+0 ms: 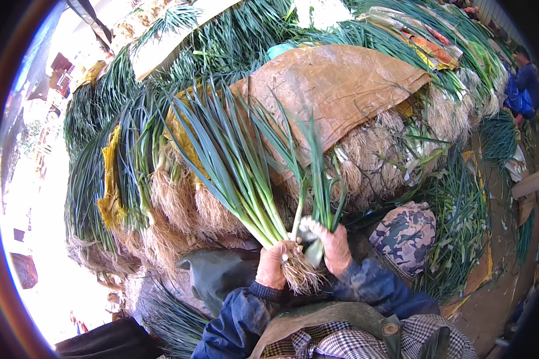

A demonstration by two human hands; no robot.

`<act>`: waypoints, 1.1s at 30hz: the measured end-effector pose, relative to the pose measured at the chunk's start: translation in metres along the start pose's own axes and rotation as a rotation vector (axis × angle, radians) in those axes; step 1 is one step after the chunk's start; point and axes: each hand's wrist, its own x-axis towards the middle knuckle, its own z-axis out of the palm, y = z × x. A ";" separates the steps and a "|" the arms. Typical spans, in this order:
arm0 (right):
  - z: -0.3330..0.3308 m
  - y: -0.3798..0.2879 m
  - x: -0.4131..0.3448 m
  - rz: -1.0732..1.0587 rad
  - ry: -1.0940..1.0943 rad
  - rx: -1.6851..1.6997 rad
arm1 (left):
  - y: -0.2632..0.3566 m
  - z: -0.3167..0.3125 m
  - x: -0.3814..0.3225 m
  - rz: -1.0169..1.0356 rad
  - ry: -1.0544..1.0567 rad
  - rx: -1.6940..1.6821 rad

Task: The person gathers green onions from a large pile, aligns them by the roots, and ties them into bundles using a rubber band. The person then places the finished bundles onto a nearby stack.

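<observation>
My left hand point(273, 265) is closed around the white stalks of a bunch of spring onions point(247, 193), just above their shaggy roots point(302, 272). The long green leaves fan out away from me. To the right, my right hand point(334, 247) grips a smaller, partly blurred bundle of green onion leaves point(324, 197), with a pale stem or leaf piece hanging below the fingers. One upright stalk stands between the two hands. Both hands are close together above my lap, and the roots hang between my wrists.
Beyond my hands lies a large heap of rooted spring onions point(175, 202), partly under a brown tarp point(337, 89). A person in a camouflage cap point(406, 235) is close at the right, near loose leaves point(458, 224). Another person point(526, 83) is at the far right. More onions point(175, 321) lie lower left.
</observation>
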 end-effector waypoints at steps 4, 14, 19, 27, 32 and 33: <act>0.006 -0.015 0.009 0.083 -0.238 0.130 | 0.001 0.002 0.002 0.035 0.042 0.018; -0.262 -0.231 -0.016 -0.587 0.275 -0.138 | 0.009 -0.003 0.005 -0.083 -0.107 -0.238; -0.431 -0.257 -0.123 -0.494 1.149 -1.772 | 0.028 -0.010 -0.017 -0.088 -0.386 -0.323; -0.168 -0.140 -0.087 -0.229 -0.075 -0.632 | 0.043 0.011 -0.069 -0.025 -0.613 -0.510; -0.001 -0.048 -0.001 -0.299 -0.693 -0.467 | 0.045 0.016 -0.104 -0.045 -0.617 -0.545; 0.023 -0.038 0.017 -0.438 -0.562 -0.540 | 0.045 0.014 -0.113 -0.041 -0.608 -0.521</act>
